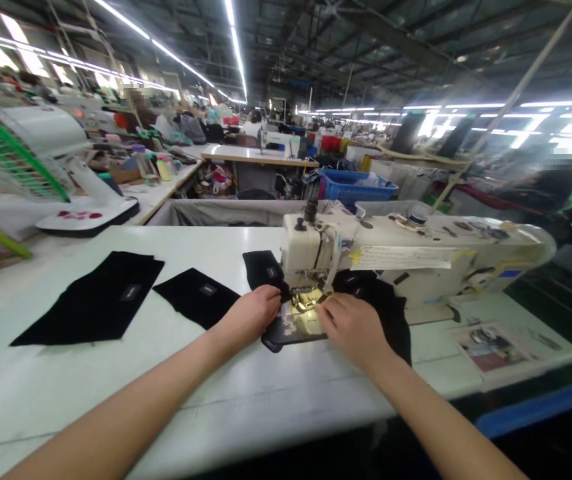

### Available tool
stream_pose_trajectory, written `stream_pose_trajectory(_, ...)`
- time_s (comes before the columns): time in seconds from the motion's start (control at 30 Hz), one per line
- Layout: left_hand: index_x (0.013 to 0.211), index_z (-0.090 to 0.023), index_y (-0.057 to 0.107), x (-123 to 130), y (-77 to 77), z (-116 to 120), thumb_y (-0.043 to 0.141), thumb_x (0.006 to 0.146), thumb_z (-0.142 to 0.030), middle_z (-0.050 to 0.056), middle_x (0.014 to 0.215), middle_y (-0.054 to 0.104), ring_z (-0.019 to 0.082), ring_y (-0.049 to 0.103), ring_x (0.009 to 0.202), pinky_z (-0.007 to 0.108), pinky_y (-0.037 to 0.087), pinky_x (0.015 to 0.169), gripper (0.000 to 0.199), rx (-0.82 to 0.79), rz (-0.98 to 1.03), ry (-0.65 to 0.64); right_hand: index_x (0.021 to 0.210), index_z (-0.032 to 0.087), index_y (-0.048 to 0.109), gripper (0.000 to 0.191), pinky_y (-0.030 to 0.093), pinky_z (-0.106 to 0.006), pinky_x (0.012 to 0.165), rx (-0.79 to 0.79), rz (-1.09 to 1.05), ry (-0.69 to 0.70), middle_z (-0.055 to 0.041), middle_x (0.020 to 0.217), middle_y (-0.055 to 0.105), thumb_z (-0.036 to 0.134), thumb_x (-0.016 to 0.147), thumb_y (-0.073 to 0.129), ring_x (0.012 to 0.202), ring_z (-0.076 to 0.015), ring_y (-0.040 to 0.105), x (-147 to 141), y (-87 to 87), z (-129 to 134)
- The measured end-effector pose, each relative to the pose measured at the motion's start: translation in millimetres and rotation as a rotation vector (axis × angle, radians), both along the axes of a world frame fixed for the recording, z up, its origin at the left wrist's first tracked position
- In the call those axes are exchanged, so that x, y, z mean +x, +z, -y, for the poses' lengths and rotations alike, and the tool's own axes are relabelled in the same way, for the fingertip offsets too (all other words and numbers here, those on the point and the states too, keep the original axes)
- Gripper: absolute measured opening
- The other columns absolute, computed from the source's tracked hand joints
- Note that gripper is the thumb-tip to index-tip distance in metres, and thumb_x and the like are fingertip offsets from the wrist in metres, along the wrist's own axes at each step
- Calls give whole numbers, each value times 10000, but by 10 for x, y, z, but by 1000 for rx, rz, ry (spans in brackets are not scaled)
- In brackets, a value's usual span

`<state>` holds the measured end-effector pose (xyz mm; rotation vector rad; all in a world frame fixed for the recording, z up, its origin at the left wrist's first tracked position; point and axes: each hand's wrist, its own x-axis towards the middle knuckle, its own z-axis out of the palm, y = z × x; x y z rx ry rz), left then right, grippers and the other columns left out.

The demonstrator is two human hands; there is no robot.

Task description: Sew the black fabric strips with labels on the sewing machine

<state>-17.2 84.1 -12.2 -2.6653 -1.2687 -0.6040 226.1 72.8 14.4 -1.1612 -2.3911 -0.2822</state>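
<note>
My left hand [262, 308] is closed at the near edge of a black fabric piece [265, 268] with a small grey label, just left of the sewing machine's needle area. On the other side of the presser foot [307, 300], my right hand [353, 328] has its fingers pinched together; whatever lies between them is hidden. More black fabric [390, 303] spreads behind that hand, under the arm of the sewing machine [396, 250]. To the left, two flat black pieces, a larger one [97, 300] and a smaller one [193, 301], lie on the table, each with a grey label.
The pale table [206, 413] surrounds the machine. A white and green fan [51, 153] stands at the back left. Beyond the table are a blue crate [356, 187] and another workstation [261, 155]. A picture sheet [491, 350] lies at the right.
</note>
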Motion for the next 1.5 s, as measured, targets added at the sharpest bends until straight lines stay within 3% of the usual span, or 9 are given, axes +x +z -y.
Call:
stream_pose_trajectory(0.23,873,-105,684,49,27,480,414,981,-137,141,960,699,228,684,875,367,611,766,292,-1,29,2,1172,105,633,252,499,-344,766,80,-96,294,-134,1139,705,173,1010,452,930,-227,662,-332,-171,316)
stream_pose_trajectory(0.4,905,-153,707,-61,203,787,453,1004,-265,83,913,707,190,677,838,317,587,772,295,-119,206,18,1018,114,672,229,499,-333,675,85,18,397,-116,985,721,121,1000,444,812,-213,641,-471,-282,315)
stream_pose_trajectory(0.53,903,-151,706,-304,430,405,439,1006,-306,99,940,694,234,658,876,390,545,843,325,-153,228,346,991,106,677,217,496,-324,671,116,45,401,-117,962,717,65,970,464,824,-216,637,-507,-310,319)
stream_pose_trajectory(0.67,1006,-116,694,-445,439,-156,588,902,-312,160,1055,674,306,631,1031,428,494,931,245,-304,143,624,1017,89,679,200,504,-328,670,130,26,378,-124,966,721,51,945,496,823,-226,646,-520,-323,339)
stream_pose_trajectory(0.83,690,-179,635,-496,442,-412,709,753,-250,30,725,661,195,646,724,275,503,682,120,-488,168,600,1115,66,664,278,531,-348,728,141,-67,372,-131,989,735,23,940,453,850,-230,662,-489,-300,374)
stream_pose_trajectory(0.97,831,-183,629,-786,725,-354,641,823,-311,6,754,670,159,637,668,248,485,608,130,-503,240,611,1231,55,623,342,537,-363,846,145,-178,387,-151,1129,720,22,951,429,971,-239,659,-635,-259,336)
stream_pose_trajectory(1.1,838,-184,620,-1223,919,-285,637,808,-283,16,772,668,182,644,726,267,484,639,104,-460,246,693,1203,69,641,320,536,-356,870,121,-203,434,-143,1145,716,21,946,455,977,-237,649,-1042,-195,238)
stream_pose_trajectory(1.33,731,-158,629,-1603,607,-187,736,750,-192,55,847,677,220,648,872,332,493,813,114,-507,153,846,1043,138,672,183,499,-350,788,-125,-1,508,-86,1006,712,68,899,583,924,-231,610,-1490,-83,263)
stream_pose_trajectory(1.5,878,-134,650,-1635,524,-123,702,879,-285,11,847,675,158,645,777,343,536,761,159,-634,156,861,809,155,639,121,408,-338,617,18,96,565,-52,794,648,38,840,637,748,-219,556,-1503,-186,292)
